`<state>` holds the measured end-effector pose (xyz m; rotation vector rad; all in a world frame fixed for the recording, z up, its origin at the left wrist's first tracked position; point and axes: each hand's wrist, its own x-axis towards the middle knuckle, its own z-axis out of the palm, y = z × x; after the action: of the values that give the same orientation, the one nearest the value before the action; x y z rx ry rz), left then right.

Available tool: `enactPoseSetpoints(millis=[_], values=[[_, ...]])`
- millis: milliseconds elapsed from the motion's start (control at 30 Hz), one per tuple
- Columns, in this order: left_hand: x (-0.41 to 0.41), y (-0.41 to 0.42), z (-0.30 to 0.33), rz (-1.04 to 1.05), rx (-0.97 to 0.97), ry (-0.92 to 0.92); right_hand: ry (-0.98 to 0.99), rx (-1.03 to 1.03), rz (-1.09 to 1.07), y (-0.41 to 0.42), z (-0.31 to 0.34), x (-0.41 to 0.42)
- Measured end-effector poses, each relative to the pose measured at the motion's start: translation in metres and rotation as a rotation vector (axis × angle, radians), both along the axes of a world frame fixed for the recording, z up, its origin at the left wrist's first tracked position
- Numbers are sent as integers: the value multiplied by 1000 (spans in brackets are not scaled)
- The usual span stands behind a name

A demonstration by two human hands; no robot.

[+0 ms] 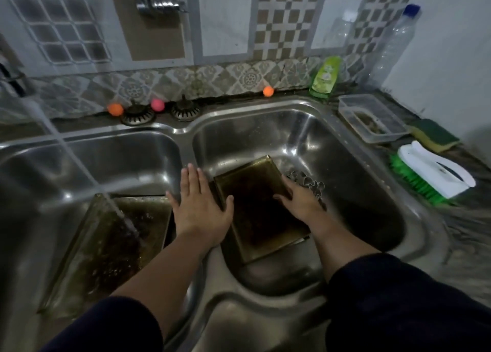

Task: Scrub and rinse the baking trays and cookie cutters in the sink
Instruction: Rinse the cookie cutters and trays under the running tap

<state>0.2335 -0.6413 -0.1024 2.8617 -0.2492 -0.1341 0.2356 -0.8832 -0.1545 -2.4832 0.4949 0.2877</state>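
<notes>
A big shiny sink has two bowls: a dirty baking tray leans in the left bowl with water running onto it, and a second dark tray sits tilted in the right bowl. The left hand lies flat on that tray's left edge with its grip wide, and the right hand rests on the right edge, fingers spread, holding nothing. Small metal cookie cutters lie just beside the right hand, and a green scrub brush waits on the desk.
</notes>
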Motion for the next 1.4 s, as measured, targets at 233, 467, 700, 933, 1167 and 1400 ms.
enactPoseSetpoints(millis=[233, 467, 700, 933, 1167, 1400], values=[[1, 0, -1, 9, 10, -2, 210, -233, 188, 16, -11, 2], [0, 3, 2, -3, -49, 13, 123, -228, 172, 44, 23, -1], [7, 54, 2, -204, -180, 91, -117, -196, 242, 125, 88, -10], [-1, 204, -30, 80, -13, 279, -252, -411, 605, 239, 83, -25], [2, 263, -54, 303, 20, 364, 355, -240, 747, 318, 18, -30], [-3, 260, -61, 255, 143, 262, 363, -212, 681, 318, -4, -30]])
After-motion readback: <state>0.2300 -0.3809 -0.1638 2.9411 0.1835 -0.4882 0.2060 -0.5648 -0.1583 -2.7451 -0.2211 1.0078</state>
